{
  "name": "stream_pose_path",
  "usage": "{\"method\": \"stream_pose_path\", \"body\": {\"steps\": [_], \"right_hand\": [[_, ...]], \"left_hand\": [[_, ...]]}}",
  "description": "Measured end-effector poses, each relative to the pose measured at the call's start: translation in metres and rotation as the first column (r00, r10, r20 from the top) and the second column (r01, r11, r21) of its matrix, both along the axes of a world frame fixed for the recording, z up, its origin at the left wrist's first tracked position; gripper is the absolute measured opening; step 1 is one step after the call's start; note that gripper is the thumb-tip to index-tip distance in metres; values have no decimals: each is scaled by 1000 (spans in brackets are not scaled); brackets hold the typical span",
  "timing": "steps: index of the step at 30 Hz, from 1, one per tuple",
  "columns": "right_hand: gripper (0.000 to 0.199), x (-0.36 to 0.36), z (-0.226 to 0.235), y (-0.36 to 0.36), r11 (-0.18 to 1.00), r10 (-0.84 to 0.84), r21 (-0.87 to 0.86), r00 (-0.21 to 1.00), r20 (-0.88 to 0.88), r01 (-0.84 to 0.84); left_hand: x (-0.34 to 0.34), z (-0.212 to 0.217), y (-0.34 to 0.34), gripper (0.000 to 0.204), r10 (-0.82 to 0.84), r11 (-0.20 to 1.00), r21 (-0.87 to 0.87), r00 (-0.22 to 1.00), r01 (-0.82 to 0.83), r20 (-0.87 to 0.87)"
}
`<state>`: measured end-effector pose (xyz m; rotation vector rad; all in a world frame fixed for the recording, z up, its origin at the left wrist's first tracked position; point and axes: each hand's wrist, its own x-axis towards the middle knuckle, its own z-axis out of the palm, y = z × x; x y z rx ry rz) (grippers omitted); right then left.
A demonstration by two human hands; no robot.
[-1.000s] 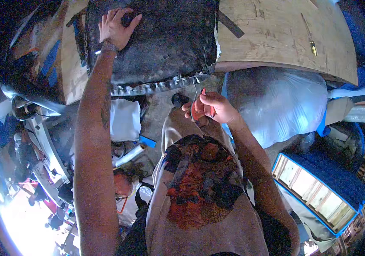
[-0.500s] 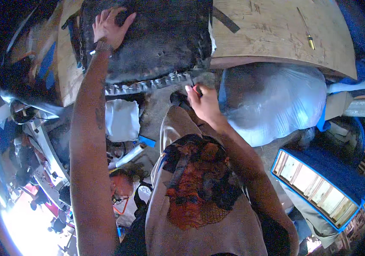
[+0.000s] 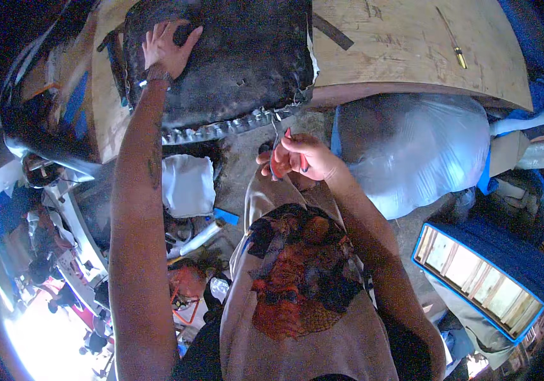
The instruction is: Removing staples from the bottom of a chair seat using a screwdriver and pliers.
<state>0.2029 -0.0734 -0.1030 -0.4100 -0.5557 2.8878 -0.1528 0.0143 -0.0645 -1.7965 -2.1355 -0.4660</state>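
One black pad [image 3: 240, 57] lies on a wooden table [image 3: 399, 54], its pleated edge [image 3: 221, 129] toward the person. The left hand [image 3: 171, 49] rests on the pad's upper left, fingers spread, clasping nothing visible. The right hand [image 3: 299, 159] grasps pliers [image 3: 276, 166] by their red handles; the tips reach the pleated edge near the pad's right corner, though whether they pinch it cannot be told. Right of the pad, a screwdriver [image 3: 460, 58] lies on the table; plastic wrapping [image 3: 418, 152] bulges below the table's edge.
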Motion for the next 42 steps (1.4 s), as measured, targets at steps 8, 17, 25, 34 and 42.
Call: {"method": "stream_pose_path", "body": {"steps": [8, 17, 25, 34, 42], "right_hand": [[44, 0, -14, 10, 997, 33, -63, 990, -136, -42], [40, 7, -10, 16, 997, 70, -22, 978, -199, -75], [41, -9, -9, 20, 997, 75, 28, 995, -65, -73], [44, -4, 12, -6, 992, -84, -96, 996, -10, 83], [40, -20, 30, -9, 908, -232, 418, 841, 489, 8]], "left_hand": [[-4, -4, 1, 47, -29, 1000, 12, 1000, 29, -6], [7, 8, -4, 45, 6, 1000, -14, 999, -6, -39], [-8, 8, -9, 42, -63, 998, 12, 997, 62, 38], [2, 8, -8, 43, -4, 1000, -5, 999, 4, -35], [-2, 8, -6, 44, -31, 999, 8, 999, 31, -14]]}}
